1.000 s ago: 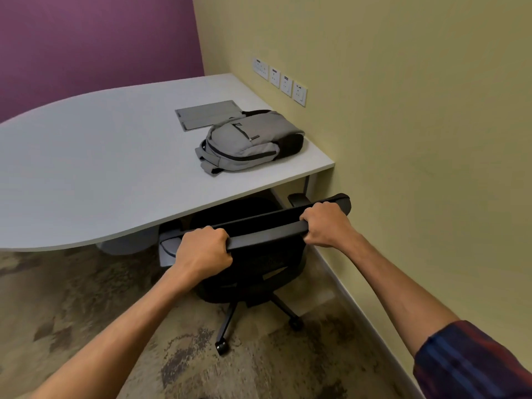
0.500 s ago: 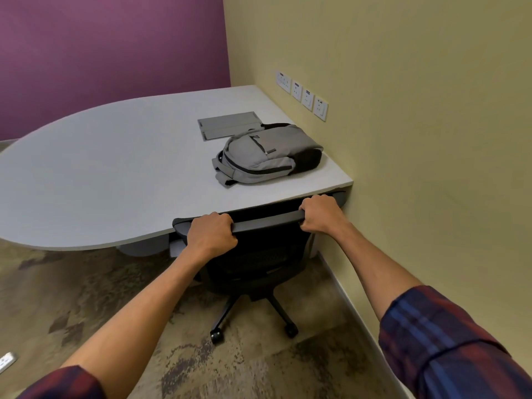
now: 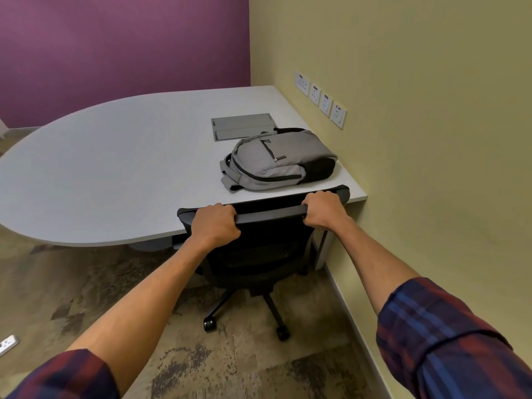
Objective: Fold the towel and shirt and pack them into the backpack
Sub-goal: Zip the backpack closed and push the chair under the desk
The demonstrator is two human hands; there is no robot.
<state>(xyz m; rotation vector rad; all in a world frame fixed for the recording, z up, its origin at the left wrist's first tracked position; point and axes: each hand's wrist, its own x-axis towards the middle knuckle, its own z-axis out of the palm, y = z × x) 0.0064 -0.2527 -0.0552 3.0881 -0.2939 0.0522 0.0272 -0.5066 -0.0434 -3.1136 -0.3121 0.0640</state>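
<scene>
Lying flat on its back near the right end of the table (image 3: 115,168), the one grey backpack (image 3: 276,159) sits zipped shut with its front pocket up, probably parked there so you can load it from above. No towel or shirt shows anywhere in view, so neither fold has begun. Just behind the backpack a single grey cable hatch (image 3: 243,126) is set flush in the top. Your left hand (image 3: 214,224) and right hand (image 3: 324,210) are both wrapped tight around the top rail of the one black office chair (image 3: 259,254), which stands tucked against the table edge, likely to clear standing room. Four wall sockets (image 3: 321,99) line the yellow wall.
</scene>
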